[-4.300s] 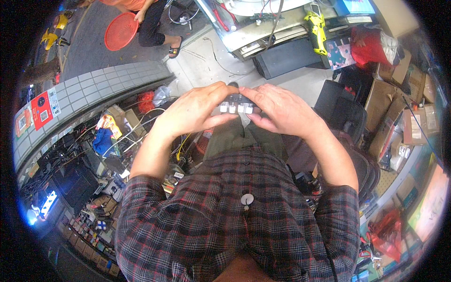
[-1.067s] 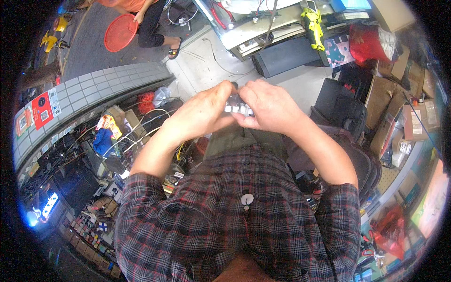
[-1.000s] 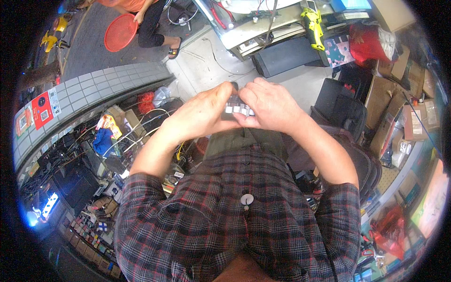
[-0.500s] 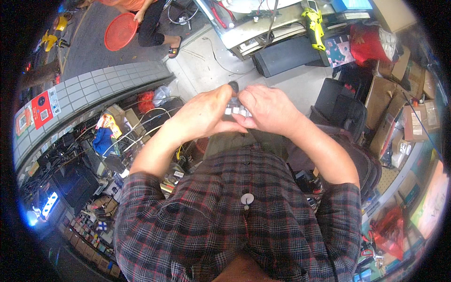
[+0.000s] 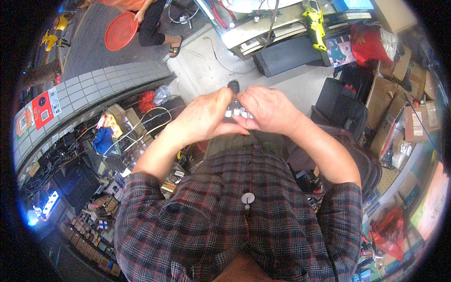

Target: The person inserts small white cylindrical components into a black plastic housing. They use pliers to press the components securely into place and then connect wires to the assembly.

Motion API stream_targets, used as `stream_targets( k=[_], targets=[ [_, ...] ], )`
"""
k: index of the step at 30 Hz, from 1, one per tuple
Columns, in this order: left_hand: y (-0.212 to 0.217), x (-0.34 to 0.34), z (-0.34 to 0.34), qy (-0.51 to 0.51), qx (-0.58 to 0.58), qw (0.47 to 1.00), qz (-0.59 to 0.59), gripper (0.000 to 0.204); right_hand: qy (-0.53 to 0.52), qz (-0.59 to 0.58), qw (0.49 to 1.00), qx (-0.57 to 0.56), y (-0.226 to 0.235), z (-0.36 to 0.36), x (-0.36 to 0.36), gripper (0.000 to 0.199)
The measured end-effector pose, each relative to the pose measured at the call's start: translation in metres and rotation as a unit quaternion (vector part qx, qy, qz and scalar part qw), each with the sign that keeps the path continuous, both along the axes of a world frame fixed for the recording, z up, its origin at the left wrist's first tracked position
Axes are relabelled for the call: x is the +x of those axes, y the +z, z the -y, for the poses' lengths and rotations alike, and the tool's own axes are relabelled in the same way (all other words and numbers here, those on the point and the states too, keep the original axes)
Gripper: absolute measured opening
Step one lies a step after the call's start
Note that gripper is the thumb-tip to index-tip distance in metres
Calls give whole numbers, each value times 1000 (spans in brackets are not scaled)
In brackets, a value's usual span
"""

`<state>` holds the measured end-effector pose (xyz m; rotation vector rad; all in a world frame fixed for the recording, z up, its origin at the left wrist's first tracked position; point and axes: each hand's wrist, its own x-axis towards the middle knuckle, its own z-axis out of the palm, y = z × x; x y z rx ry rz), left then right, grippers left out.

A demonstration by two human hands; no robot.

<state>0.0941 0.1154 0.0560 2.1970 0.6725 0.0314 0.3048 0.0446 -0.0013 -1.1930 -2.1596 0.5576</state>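
My left hand [image 5: 205,114] and my right hand [image 5: 268,109] meet in front of my belly, over my lap. Between them is a small metallic piece with whitish blocks [image 5: 244,113]; its kind is too small to make out. The thumb and fingers of my right hand pinch it from the right. From the left, my left hand closes on its other side, with the thumb stretched beneath. Most of the piece is hidden by the fingers. Just beyond the hands shows a dark shoe tip [image 5: 233,85] on the pale floor.
Cables and boxed small parts crowd the left side, below a tiled ledge [image 5: 112,81]. Ahead stand a workbench [image 5: 235,35], a long black case [image 5: 286,58] and a yellow-green tool [image 5: 315,28]. Cardboard boxes [image 5: 383,105] line the right. A person holds an orange basket [image 5: 120,32] far left.
My hands stay together around the small piece, with only a slight shift in the fingers and the left forearm. The surroundings look the same.
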Motion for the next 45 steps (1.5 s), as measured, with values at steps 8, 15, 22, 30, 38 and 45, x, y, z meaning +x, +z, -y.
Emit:
stream_targets(
  k=[8, 15, 22, 30, 38, 45],
  targets=[
    [0, 0, -2, -4, 12, 1000, 0, 67, 15, -11, 1000, 17, 2, -5, 1, 42],
    [-4, -3, -3, -2, 11, 1000, 3, 68, 11, -13, 999, 33, 1, -7, 0, 41],
    [4, 2, -12, 2, 12, 1000, 5, 71, -35, -12, 999, 15, 11, -11, -1, 41],
    [4, -7, -26, 45, -73, 995, -49, 57, -15, -18, 998, -50, 16, -11, 5, 40],
    [1, -9, -37, 68, -217, 973, -27, 45, -25, 19, 995, -98, 23, -13, 3, 34],
    [-28, -20, -25, 141, -394, 900, 121, 57, -55, -7, 990, -127, 19, -10, 3, 39]
  ],
)
